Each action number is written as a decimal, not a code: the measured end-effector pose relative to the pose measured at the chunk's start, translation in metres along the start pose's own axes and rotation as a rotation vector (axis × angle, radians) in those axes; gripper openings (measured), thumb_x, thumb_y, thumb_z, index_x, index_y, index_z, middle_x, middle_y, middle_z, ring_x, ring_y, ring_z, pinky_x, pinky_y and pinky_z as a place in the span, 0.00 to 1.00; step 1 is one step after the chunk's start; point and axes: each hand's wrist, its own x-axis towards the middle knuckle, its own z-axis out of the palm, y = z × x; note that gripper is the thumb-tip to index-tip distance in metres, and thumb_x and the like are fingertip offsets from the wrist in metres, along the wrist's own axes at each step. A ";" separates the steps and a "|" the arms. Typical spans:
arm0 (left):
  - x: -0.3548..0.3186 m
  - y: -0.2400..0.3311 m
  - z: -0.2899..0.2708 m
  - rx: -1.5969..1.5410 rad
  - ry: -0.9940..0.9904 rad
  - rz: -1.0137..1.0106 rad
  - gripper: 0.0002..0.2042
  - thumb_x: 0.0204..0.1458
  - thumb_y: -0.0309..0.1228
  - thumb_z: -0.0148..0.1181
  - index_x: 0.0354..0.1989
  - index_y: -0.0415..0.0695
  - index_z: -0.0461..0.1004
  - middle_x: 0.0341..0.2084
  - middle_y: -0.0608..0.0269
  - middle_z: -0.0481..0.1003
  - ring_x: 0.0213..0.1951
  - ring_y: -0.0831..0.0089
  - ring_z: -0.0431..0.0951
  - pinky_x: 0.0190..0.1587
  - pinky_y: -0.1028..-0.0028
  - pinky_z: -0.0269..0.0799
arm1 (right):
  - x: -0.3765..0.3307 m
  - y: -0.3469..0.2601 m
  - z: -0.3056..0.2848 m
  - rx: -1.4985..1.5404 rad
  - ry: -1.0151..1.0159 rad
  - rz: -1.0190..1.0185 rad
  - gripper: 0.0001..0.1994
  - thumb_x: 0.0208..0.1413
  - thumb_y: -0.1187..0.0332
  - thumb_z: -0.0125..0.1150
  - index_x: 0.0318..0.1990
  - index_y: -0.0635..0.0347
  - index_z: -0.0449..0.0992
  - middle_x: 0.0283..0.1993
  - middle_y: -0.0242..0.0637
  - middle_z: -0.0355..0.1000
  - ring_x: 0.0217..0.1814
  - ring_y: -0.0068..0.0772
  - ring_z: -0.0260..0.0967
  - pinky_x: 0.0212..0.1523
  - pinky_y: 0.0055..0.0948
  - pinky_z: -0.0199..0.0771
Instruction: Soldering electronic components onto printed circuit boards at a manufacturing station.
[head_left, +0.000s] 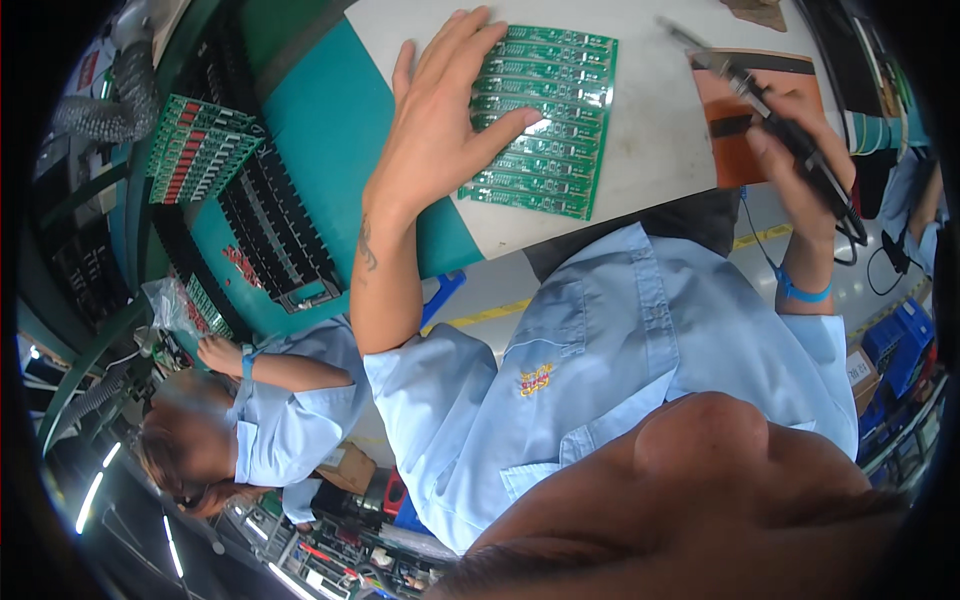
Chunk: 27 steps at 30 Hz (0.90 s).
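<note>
Head view shows my left hand (pixel 440 120) spread flat, fingers wide, pressing down the green panel of circuit boards (pixel 545 120) on the white table (pixel 660 130), while my right hand (pixel 800 165) is closed around a black cutting tool (pixel 790 130) held over an orange mat (pixel 735 150), well apart from the panel. I judge this a pause between cuts, and the next move calls for carrying the tool's tip across to the panel's right edge without nudging it. Bare tabletop lies between them, though the near table edge runs just below the panel.
</note>
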 end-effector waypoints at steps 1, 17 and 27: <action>0.001 -0.002 0.002 0.012 0.021 0.017 0.40 0.47 0.43 0.77 0.69 0.45 0.67 0.72 0.51 0.63 0.75 0.52 0.58 0.75 0.40 0.39 | 0.000 0.008 -0.004 -0.010 0.095 0.081 0.19 0.56 0.76 0.72 0.56 0.65 0.79 0.45 0.36 0.80 0.46 0.23 0.77 0.49 0.21 0.75; 0.007 0.016 -0.016 -0.030 -0.177 -0.155 0.41 0.49 0.39 0.74 0.71 0.43 0.63 0.70 0.43 0.62 0.75 0.48 0.56 0.76 0.42 0.35 | -0.003 -0.017 0.011 0.224 -0.251 -0.134 0.20 0.44 0.83 0.70 0.49 0.72 0.79 0.36 0.44 0.76 0.37 0.36 0.73 0.39 0.32 0.70; 0.007 0.018 -0.016 -0.037 -0.164 -0.142 0.40 0.50 0.40 0.74 0.71 0.43 0.63 0.71 0.45 0.62 0.75 0.48 0.56 0.76 0.43 0.36 | -0.002 -0.025 0.026 0.179 -0.292 -0.097 0.20 0.42 0.84 0.69 0.46 0.70 0.80 0.33 0.44 0.76 0.35 0.38 0.74 0.38 0.31 0.73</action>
